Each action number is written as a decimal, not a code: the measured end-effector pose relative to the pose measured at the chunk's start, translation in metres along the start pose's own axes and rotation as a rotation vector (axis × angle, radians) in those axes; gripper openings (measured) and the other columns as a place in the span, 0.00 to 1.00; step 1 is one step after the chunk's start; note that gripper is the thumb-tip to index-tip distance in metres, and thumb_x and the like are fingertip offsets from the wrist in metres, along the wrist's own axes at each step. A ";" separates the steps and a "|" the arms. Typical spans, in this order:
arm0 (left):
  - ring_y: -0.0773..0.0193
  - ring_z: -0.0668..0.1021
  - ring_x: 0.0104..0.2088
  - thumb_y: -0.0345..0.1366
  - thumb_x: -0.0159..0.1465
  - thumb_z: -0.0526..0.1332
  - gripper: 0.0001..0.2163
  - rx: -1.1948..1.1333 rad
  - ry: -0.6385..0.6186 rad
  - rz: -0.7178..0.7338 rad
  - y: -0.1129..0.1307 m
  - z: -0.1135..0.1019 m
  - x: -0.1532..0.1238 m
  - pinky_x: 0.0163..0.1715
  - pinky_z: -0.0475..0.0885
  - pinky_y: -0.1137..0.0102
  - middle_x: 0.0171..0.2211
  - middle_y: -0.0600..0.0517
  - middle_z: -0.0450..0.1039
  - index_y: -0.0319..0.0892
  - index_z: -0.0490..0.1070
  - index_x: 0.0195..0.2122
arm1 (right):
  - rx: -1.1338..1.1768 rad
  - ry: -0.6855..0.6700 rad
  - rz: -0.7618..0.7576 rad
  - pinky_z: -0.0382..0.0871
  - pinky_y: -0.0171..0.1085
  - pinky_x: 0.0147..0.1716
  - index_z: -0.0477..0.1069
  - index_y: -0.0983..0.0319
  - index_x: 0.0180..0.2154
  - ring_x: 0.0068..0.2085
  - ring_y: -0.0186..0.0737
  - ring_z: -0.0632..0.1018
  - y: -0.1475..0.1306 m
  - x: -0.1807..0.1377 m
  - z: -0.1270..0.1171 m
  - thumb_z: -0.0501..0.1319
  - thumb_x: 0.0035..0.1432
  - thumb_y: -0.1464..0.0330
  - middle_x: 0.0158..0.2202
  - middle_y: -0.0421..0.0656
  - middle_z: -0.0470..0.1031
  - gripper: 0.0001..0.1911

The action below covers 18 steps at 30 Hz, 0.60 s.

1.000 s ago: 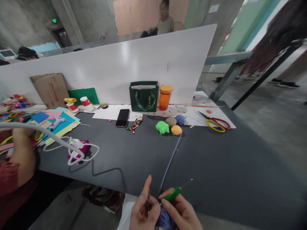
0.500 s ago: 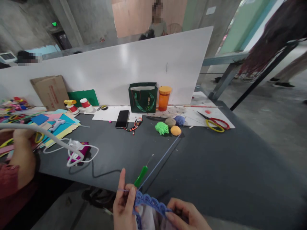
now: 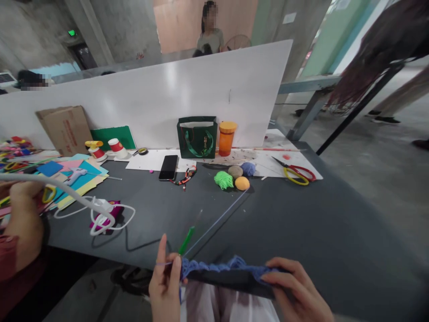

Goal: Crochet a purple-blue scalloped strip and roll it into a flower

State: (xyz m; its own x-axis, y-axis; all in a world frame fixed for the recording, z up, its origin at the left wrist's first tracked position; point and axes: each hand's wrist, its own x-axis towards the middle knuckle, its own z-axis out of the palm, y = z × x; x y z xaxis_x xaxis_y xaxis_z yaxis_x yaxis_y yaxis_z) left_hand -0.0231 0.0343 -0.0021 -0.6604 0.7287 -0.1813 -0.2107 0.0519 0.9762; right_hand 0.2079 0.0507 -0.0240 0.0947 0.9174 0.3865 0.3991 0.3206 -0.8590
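Wide apart, left hand (image 3: 164,286), right hand (image 3: 298,293)

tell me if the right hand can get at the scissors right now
Probably yes, with a stretch: the scissors lie on white paper at the far side, and nothing on the dark tabletop lies between. But the right hand is pinching the blue crochet strip.

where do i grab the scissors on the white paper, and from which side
Take the scissors by the red and yellow finger loops, coming from the near right side. They lie flat on the white paper, loops toward you, blades pointing away to the left. The right hand, holding the blue crochet strip, is nearer.
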 end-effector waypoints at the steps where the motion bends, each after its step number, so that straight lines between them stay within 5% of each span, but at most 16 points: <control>1: 0.70 0.69 0.24 0.48 0.55 0.67 0.30 0.066 0.002 0.053 -0.005 0.002 -0.001 0.22 0.70 0.78 0.31 0.56 0.72 0.47 0.68 0.58 | -0.094 -0.004 -0.056 0.72 0.41 0.35 0.80 0.52 0.29 0.37 0.47 0.77 0.006 0.000 0.002 0.61 0.52 0.75 0.37 0.46 0.76 0.12; 7: 0.70 0.69 0.20 0.49 0.57 0.65 0.27 0.229 -0.003 0.142 -0.017 0.002 0.001 0.22 0.70 0.76 0.29 0.56 0.74 0.44 0.71 0.55 | -0.296 -0.150 -0.288 0.72 0.48 0.40 0.80 0.50 0.40 0.42 0.52 0.79 0.027 -0.004 0.005 0.58 0.52 0.77 0.42 0.43 0.83 0.20; 13: 0.73 0.70 0.20 0.50 0.53 0.67 0.16 0.190 0.027 0.137 -0.010 0.006 0.001 0.20 0.70 0.75 0.57 0.45 0.71 0.41 0.78 0.31 | -0.334 -0.224 -0.325 0.70 0.49 0.38 0.80 0.49 0.39 0.43 0.55 0.80 0.024 -0.008 -0.008 0.59 0.50 0.78 0.42 0.40 0.84 0.21; 16: 0.73 0.68 0.19 0.49 0.52 0.68 0.21 0.144 0.022 0.090 -0.004 0.006 -0.004 0.18 0.68 0.77 0.42 0.50 0.78 0.44 0.79 0.43 | -0.239 -0.183 -0.228 0.69 0.50 0.42 0.80 0.48 0.39 0.44 0.55 0.79 0.005 -0.006 -0.008 0.61 0.50 0.77 0.41 0.41 0.84 0.20; 18: 0.73 0.65 0.17 0.50 0.54 0.68 0.28 0.114 -0.091 0.037 -0.001 0.006 -0.012 0.15 0.65 0.78 0.28 0.56 0.75 0.46 0.72 0.55 | -0.090 -0.173 -0.115 0.68 0.50 0.46 0.79 0.46 0.45 0.47 0.55 0.78 -0.016 -0.005 0.001 0.63 0.53 0.74 0.43 0.43 0.83 0.20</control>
State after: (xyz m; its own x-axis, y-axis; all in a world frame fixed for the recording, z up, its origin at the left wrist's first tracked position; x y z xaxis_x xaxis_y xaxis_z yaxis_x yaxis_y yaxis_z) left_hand -0.0100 0.0297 0.0002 -0.5973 0.7900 -0.1385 -0.1011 0.0971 0.9901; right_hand 0.2003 0.0415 -0.0119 -0.1109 0.9055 0.4096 0.4787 0.4099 -0.7764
